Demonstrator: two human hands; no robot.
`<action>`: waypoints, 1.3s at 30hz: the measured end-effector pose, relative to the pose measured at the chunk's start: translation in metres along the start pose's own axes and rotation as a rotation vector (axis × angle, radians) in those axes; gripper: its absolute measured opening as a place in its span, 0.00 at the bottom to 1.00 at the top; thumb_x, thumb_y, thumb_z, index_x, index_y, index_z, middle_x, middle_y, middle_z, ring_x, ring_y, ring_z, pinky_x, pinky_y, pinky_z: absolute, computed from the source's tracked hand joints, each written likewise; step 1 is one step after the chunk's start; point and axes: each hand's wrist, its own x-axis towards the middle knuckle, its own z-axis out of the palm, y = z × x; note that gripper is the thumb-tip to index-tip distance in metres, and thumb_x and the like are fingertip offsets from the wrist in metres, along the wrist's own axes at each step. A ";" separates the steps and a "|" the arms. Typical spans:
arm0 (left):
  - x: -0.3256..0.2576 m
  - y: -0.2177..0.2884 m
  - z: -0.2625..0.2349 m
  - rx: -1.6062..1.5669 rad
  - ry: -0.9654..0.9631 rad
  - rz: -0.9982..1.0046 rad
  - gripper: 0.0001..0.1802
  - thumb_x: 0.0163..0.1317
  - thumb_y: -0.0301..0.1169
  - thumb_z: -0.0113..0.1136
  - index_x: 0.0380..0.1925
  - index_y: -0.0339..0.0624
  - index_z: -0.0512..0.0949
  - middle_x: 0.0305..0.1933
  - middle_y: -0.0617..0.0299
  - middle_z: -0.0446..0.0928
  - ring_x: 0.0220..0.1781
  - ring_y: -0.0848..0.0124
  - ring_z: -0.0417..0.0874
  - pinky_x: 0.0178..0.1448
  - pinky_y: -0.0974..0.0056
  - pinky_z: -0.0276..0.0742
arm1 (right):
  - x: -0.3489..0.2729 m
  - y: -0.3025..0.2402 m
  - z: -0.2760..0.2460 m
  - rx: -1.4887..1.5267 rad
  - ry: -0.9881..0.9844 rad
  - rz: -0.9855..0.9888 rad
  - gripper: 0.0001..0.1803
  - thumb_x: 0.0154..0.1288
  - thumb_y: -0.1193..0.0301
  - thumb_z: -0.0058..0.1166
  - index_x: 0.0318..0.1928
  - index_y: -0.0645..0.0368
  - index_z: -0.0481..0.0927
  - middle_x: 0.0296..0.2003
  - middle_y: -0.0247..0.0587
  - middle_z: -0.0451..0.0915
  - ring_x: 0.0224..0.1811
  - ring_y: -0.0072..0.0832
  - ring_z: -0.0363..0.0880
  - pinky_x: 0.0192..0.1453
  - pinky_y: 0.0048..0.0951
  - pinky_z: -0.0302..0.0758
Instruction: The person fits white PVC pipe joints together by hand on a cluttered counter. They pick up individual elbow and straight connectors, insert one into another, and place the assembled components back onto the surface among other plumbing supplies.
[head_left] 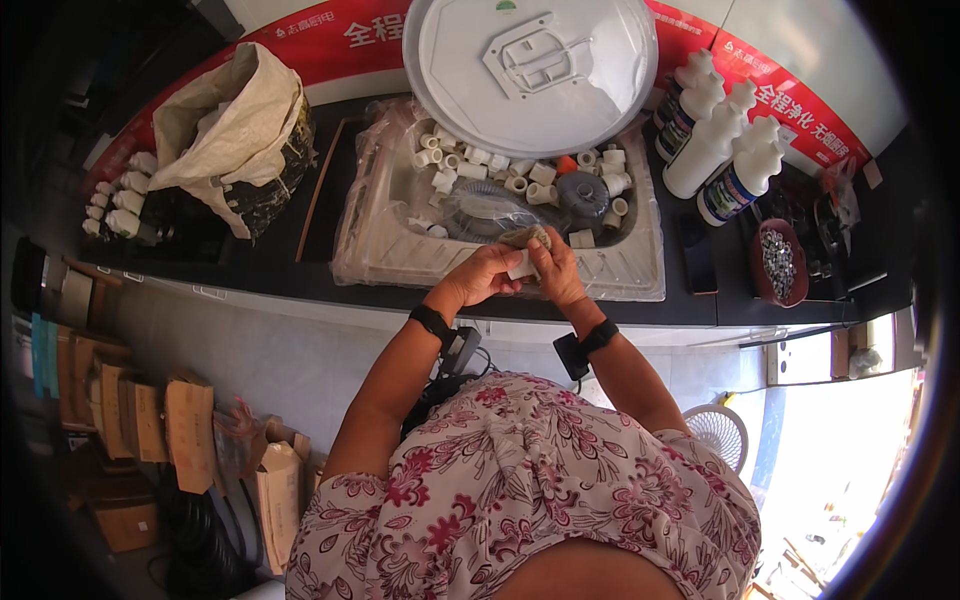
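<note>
a dark bench (250, 265) runs along the far wall, carrying a plastic-wrapped sink (400, 255) filled with white pipe fittings (470, 160). over its near edge the left hand (485, 275) and right hand (555, 272) meet, both closed on a small white fitting (522, 265) under a brownish cloth (525, 238). white bottles (715, 140) stand far right, a sack (235, 120) far left.

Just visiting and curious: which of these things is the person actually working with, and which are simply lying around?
In use:
left hand
right hand
small white plastic pipe fitting
tan rag
tray of white plastic fittings

Lying about:
white plastic bottles
crumpled tan sack
red bowl of metal bits
round white lid
</note>
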 end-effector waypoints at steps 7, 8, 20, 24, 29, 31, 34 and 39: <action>-0.001 -0.003 -0.010 -0.143 -0.082 0.043 0.12 0.58 0.38 0.52 0.37 0.44 0.73 0.34 0.64 0.73 0.31 0.70 0.73 0.32 0.70 0.67 | -0.002 0.000 -0.003 0.139 -0.054 0.085 0.14 0.63 0.61 0.45 0.38 0.61 0.71 0.26 0.37 0.72 0.29 0.24 0.68 0.34 0.26 0.67; 0.000 -0.003 -0.010 -0.147 -0.081 0.053 0.12 0.58 0.38 0.52 0.38 0.44 0.73 0.35 0.63 0.73 0.31 0.70 0.73 0.32 0.70 0.67 | -0.003 -0.001 -0.003 0.176 -0.073 0.054 0.15 0.63 0.61 0.45 0.39 0.61 0.71 0.27 0.39 0.72 0.30 0.26 0.68 0.36 0.26 0.67; -0.001 0.002 -0.008 -0.064 -0.073 -0.017 0.12 0.58 0.39 0.53 0.37 0.45 0.74 0.36 0.64 0.74 0.33 0.70 0.74 0.33 0.71 0.67 | 0.004 -0.001 -0.005 0.061 -0.154 0.092 0.15 0.64 0.61 0.43 0.36 0.61 0.70 0.25 0.43 0.71 0.27 0.31 0.69 0.33 0.28 0.67; 0.002 0.000 -0.012 -0.048 -0.132 -0.019 0.13 0.58 0.39 0.53 0.39 0.45 0.73 0.36 0.64 0.73 0.34 0.70 0.74 0.33 0.71 0.66 | 0.006 -0.001 -0.004 0.060 -0.116 0.081 0.15 0.64 0.60 0.44 0.35 0.61 0.69 0.22 0.43 0.71 0.26 0.28 0.70 0.31 0.28 0.68; -0.001 -0.004 -0.009 -0.114 -0.086 0.066 0.18 0.57 0.43 0.53 0.42 0.44 0.71 0.34 0.64 0.73 0.31 0.71 0.72 0.31 0.71 0.65 | 0.005 -0.010 -0.008 0.114 -0.181 0.109 0.17 0.64 0.59 0.43 0.42 0.61 0.70 0.30 0.42 0.75 0.33 0.26 0.73 0.37 0.26 0.70; -0.001 -0.004 -0.010 -0.141 -0.073 0.094 0.19 0.57 0.44 0.53 0.42 0.44 0.70 0.33 0.64 0.72 0.30 0.72 0.72 0.31 0.71 0.65 | 0.003 -0.020 -0.008 0.139 -0.190 0.057 0.19 0.65 0.59 0.42 0.45 0.62 0.69 0.33 0.41 0.75 0.35 0.27 0.73 0.40 0.26 0.70; 0.000 -0.005 -0.008 -0.172 -0.048 0.109 0.20 0.56 0.46 0.53 0.42 0.45 0.71 0.33 0.65 0.72 0.29 0.72 0.71 0.30 0.70 0.64 | 0.004 -0.018 -0.008 0.149 -0.181 -0.041 0.21 0.65 0.59 0.41 0.50 0.63 0.67 0.37 0.41 0.75 0.38 0.27 0.73 0.44 0.25 0.70; 0.000 -0.003 -0.005 -0.120 -0.029 0.078 0.18 0.57 0.44 0.53 0.41 0.44 0.71 0.34 0.64 0.73 0.30 0.72 0.71 0.31 0.71 0.65 | 0.002 -0.012 -0.006 0.199 -0.170 0.000 0.20 0.66 0.60 0.40 0.50 0.63 0.67 0.38 0.41 0.75 0.38 0.27 0.73 0.43 0.26 0.71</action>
